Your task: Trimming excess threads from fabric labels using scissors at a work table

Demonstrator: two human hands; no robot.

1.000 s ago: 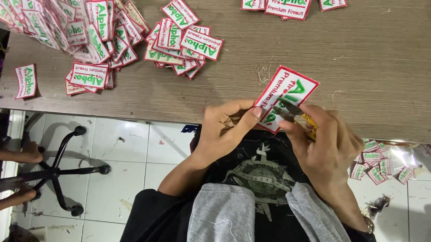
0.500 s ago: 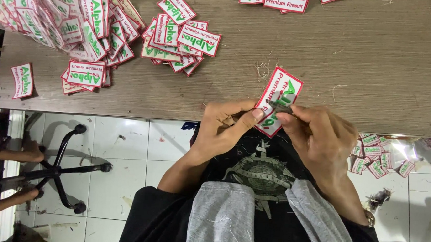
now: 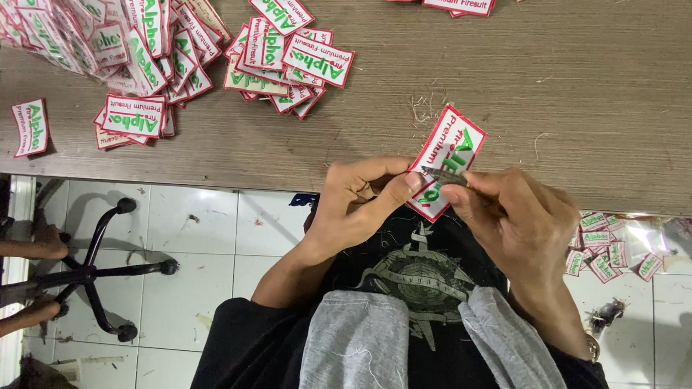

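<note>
Left hand (image 3: 357,206) and right hand (image 3: 517,223) both bare, no gloves, no rings seen; forearms uncovered up to short black sleeves near the lower edge of the view; torso in a black T-shirt (image 3: 424,270) bearing a grey-white round graphic, globe-like with a banded scroll across it; a grey cloth (image 3: 356,348) with loose threads lies over the lap in two folds (garment or rag, not clear which); a thin metallic band shows at the right wrist (image 3: 591,347).

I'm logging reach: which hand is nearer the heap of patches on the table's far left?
Left. The left hand lies between the heap of patches and the right hand, which is farther off.
</note>
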